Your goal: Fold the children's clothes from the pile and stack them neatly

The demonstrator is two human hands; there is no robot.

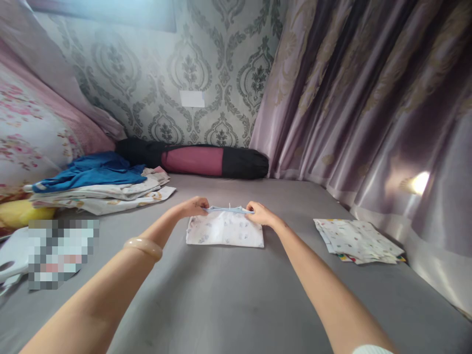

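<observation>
One white printed cloth [225,231], folded, sitting mid-sheet on the gray sheet [221,300]. Left hand [195,206] pinching its far edge near the left end, right hand [259,214] pinching the same edge near the right; blue trim runs between them. Bangle [143,248] on the left arm [92,300]. Folded clothes [359,241] well apart to the right, near the curtain [350,98]. Bigger pile [110,192] at left, blue garment [98,169] on top. Black-and-maroon roll [193,161] along the wall [224,78].

The white cloth [225,232] has blue-grey motifs; the sheet [221,300] is grey.
</observation>
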